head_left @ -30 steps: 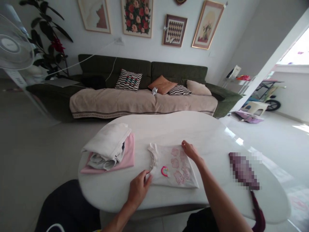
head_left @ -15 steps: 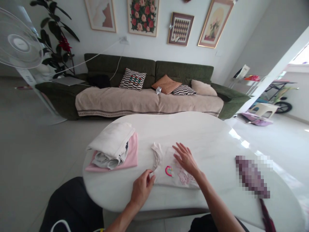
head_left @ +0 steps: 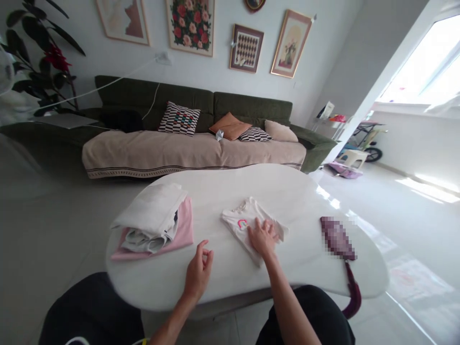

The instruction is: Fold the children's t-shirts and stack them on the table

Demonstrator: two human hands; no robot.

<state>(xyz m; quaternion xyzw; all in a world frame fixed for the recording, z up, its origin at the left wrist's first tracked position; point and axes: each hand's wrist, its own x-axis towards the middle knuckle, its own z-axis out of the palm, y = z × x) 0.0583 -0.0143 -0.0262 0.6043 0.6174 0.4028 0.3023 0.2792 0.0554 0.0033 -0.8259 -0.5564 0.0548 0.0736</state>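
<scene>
In the head view, a folded white shirt with a small rainbow lies aslant on the white table, between a pile of clothes and a blurred purple item. The right hand rests palm down on the shirt, its fingers spread apart. The left hand is just beside the shirt, empty, its fingers loosely bent and apart from the thumb. The pile has white garments on pink cloth.
</scene>
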